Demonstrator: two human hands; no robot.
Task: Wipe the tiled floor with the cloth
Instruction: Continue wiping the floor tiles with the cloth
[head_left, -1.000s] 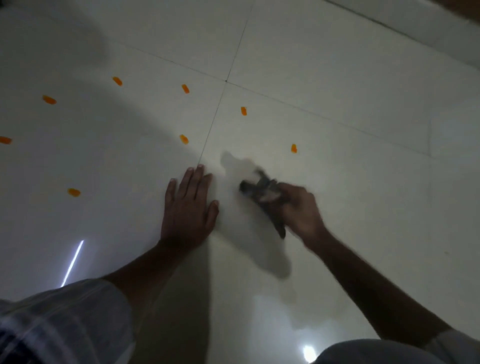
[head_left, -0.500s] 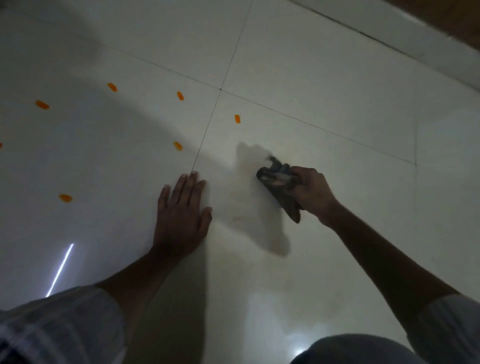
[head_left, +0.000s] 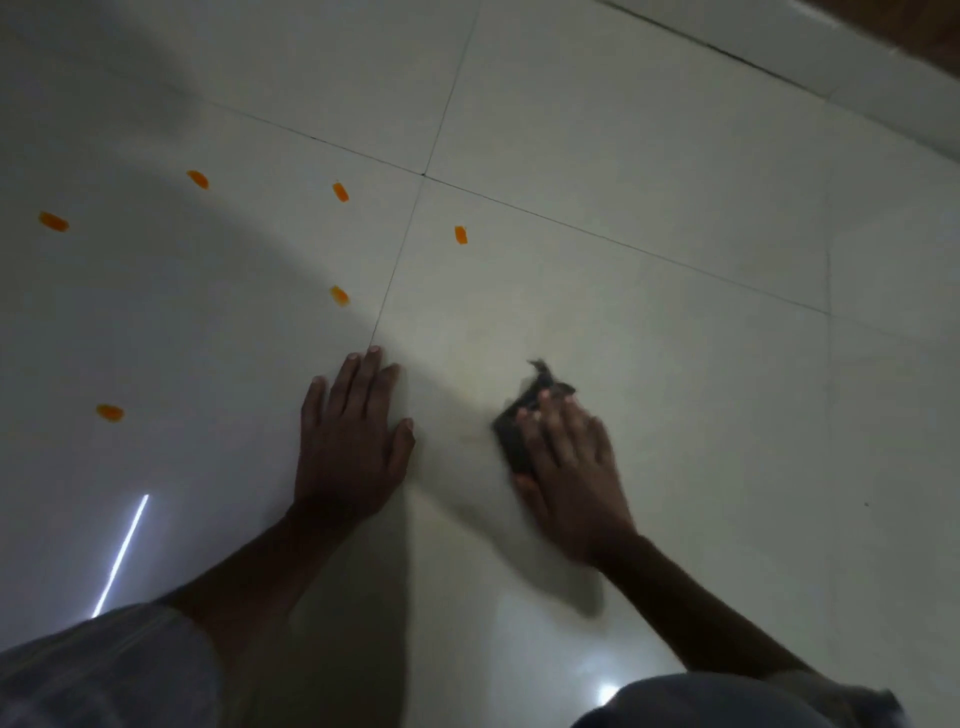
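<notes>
Here, in the head view, the right hand (head_left: 566, 467) presses the dark cloth (head_left: 519, 426) flat at centre frame, fingers spread over it. The left hand (head_left: 353, 441) braces, palm down, on the floor (head_left: 675, 260). Firm, overlapping strokes would work best.

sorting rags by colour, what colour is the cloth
Dark grey, nearly black cloth, seen in the head view.
</notes>
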